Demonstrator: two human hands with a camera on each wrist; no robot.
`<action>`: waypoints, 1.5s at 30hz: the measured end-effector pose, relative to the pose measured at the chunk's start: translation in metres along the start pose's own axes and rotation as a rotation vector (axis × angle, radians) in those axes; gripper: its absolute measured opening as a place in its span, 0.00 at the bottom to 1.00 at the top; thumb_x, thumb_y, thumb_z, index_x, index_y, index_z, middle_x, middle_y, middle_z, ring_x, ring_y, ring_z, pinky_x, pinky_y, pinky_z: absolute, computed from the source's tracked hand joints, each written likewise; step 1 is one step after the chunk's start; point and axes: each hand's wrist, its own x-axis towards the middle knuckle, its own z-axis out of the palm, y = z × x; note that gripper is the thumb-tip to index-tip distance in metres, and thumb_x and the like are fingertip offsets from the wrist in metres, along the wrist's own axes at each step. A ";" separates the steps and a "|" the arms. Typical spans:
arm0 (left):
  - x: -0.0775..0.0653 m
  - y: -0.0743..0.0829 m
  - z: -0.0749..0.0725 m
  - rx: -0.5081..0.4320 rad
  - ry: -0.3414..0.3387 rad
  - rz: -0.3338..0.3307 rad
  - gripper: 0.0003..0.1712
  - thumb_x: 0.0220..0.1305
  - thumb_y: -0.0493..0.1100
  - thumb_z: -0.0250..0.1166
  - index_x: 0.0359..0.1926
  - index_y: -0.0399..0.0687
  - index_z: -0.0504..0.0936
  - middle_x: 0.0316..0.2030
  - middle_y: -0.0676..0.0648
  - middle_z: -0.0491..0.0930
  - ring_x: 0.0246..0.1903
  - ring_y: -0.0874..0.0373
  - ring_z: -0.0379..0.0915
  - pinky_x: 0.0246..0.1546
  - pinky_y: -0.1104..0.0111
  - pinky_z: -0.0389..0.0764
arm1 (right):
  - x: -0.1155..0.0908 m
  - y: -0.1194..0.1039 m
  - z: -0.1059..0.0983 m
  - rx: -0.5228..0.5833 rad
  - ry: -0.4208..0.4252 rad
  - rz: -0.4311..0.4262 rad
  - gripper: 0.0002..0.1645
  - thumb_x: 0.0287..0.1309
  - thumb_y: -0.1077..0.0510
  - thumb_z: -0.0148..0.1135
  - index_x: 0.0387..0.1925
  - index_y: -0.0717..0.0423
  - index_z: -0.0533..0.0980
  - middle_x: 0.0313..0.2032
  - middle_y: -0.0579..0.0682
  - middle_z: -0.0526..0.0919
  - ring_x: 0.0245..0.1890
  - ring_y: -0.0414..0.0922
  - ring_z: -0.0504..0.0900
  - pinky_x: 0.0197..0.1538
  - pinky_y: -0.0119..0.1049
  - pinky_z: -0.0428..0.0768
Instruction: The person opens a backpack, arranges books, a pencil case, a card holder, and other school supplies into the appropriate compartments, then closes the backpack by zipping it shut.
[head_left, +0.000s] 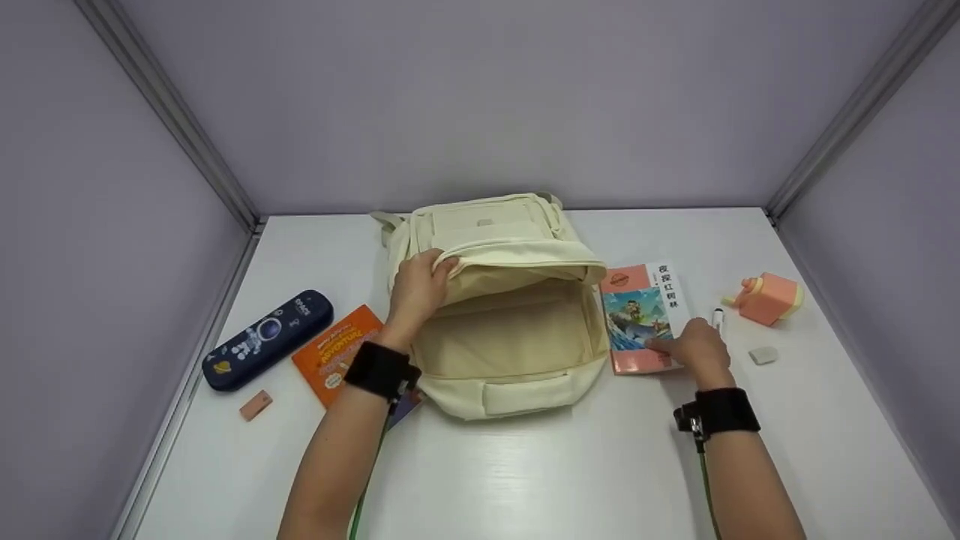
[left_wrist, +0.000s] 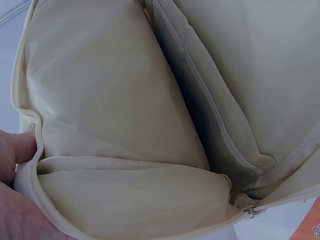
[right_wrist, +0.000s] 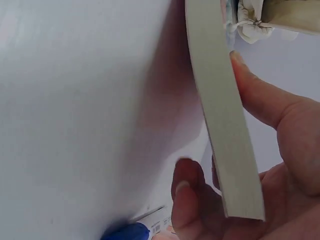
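A cream backpack [head_left: 525,390] lies on the table with its main compartment gaping toward me. My left hand [head_left: 420,289] pinches the edge of its raised flap, thumb on the inner side; the left wrist view looks into the cream lining [left_wrist: 110,85] and an inner pocket. To the right, my right hand [head_left: 696,349] grips the lower right edge of a paperback book [head_left: 637,322] with a pink and blue cover. In the right wrist view the thumb presses the cover, fingers curl beneath, and the page block [right_wrist: 220,110] stands tilted up from the table.
Left of the backpack are a navy space-themed pencil case [head_left: 268,341], an orange book [head_left: 337,352] partly under my left forearm, and a pink eraser [head_left: 256,405]. On the right lie a white marker [head_left: 718,321], a grey-white eraser [head_left: 763,355] and a pink-and-yellow pencil sharpener-like object [head_left: 769,298].
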 end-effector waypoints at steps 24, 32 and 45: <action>0.006 0.003 -0.004 -0.041 0.089 0.064 0.14 0.70 0.47 0.62 0.32 0.41 0.82 0.22 0.49 0.72 0.24 0.54 0.66 0.31 0.61 0.70 | -0.052 -0.007 -0.059 0.808 0.016 -0.187 0.44 0.67 0.50 0.61 0.68 0.77 0.55 0.42 0.49 0.80 0.33 0.36 0.84 0.35 0.33 0.83; 0.011 0.006 -0.006 -0.048 0.126 0.088 0.12 0.69 0.45 0.63 0.33 0.40 0.82 0.22 0.48 0.74 0.25 0.52 0.67 0.31 0.60 0.71 | -0.071 -0.014 -0.071 1.231 -0.008 -0.367 0.13 0.65 0.63 0.62 0.46 0.69 0.74 0.35 0.53 0.85 0.33 0.44 0.87 0.31 0.34 0.83; 0.011 0.012 -0.005 -0.104 0.148 0.131 0.12 0.70 0.44 0.61 0.38 0.39 0.84 0.26 0.47 0.79 0.24 0.56 0.66 0.31 0.62 0.71 | -0.096 -0.033 -0.059 1.341 -0.133 -0.350 0.09 0.68 0.63 0.58 0.48 0.62 0.74 0.37 0.56 0.85 0.37 0.48 0.87 0.36 0.37 0.84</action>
